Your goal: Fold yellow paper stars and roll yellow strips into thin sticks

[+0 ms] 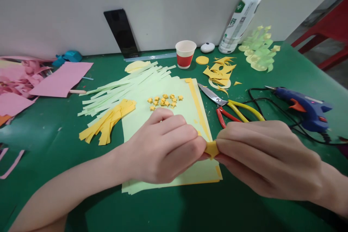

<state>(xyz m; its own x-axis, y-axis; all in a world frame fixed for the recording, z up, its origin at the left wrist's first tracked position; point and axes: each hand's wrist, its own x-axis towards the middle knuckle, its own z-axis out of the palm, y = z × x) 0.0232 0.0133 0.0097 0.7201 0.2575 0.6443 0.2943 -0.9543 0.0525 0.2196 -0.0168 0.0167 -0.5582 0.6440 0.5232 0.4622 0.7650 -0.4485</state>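
Observation:
Between my two hands is a small folded yellow paper star (pixel 211 149), pinched from both sides. My left hand (pixel 168 145) is closed, its thumb and forefinger on the star's left edge. From the other side my right hand (pixel 269 156) grips it with fingertips pressed together. Part of the star is hidden by the fingers. Below and behind the hands lies a stack of pale green paper sheets (pixel 141 125) with yellow paper showing at its right edge. Several finished yellow paper stars (pixel 164 101) rest on it in a cluster.
Yellow strips (pixel 108 121) and pale green strips (pixel 119 88) lie left; pink paper (pixel 63 79) is farther left. Scissors (pixel 225 107) and a blue glue gun (pixel 304 107) lie right. Behind stand a paper cup (pixel 185 56), a bottle (pixel 241 18) and a phone (pixel 121 32) against the wall.

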